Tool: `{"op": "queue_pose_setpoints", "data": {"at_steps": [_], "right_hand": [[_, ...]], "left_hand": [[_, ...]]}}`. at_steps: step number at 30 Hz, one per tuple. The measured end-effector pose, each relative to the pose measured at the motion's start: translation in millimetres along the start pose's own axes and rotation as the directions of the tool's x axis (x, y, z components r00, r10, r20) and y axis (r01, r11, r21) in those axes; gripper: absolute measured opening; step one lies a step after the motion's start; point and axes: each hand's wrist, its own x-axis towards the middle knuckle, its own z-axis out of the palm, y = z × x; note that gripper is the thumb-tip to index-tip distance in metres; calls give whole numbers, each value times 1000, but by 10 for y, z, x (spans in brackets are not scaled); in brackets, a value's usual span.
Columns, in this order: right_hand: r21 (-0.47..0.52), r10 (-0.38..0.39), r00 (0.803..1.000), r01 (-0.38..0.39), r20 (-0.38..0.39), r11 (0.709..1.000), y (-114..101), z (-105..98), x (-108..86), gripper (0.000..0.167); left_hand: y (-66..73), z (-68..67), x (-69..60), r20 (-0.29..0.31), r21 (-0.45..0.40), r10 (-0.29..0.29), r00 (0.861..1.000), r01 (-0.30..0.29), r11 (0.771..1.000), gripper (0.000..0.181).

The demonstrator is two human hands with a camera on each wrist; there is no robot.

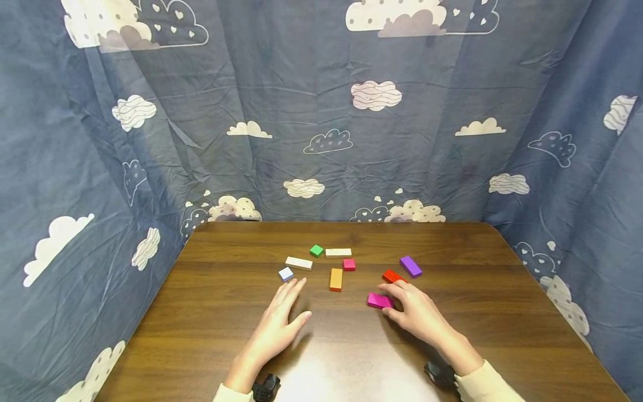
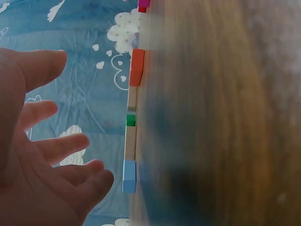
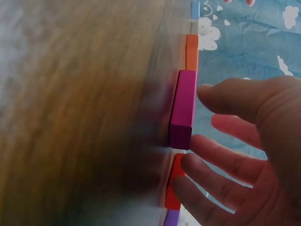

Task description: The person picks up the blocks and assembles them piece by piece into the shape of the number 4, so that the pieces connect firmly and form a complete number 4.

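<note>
My right hand hovers by a magenta block, thumb on the near side and fingers on the far side. In the right wrist view the thumb is spread from the fingers, and no firm grip on the magenta block shows. The fingers partly cover a red block. My left hand is held over the table with fingers extended, holding nothing. Just beyond its fingertips lies a light blue block. An orange block lies between the hands.
Farther back on the wooden table lie a green block, two whitish blocks, one left and one right, and a crimson block. A purple block lies to the right. A cloud-patterned curtain hangs behind.
</note>
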Motion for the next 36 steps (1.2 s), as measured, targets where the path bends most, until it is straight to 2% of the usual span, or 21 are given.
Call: {"op": "queue_pose_setpoints", "data": {"at_steps": [4,10,20,28,36], "right_hand": [[1,10,1000,-10,-7,1000,18,19,11,47],[1,16,1000,-16,19,1000,32,37,33,39],[12,-8,999,8,34,1000,-5,72,69,39],[22,-22,999,21,46,1000,-122,78,95,40],[48,-60,997,58,39,997,-276,62,116,39]], "left_hand": [[10,18,-12,27,0,21,999,-21,1000,67],[2,31,-18,22,12,68,997,-69,998,62],[21,73,-15,32,12,63,998,-63,998,57],[82,103,-13,36,-8,56,998,-56,998,54],[125,159,-17,29,-28,81,996,-80,996,52]]}}
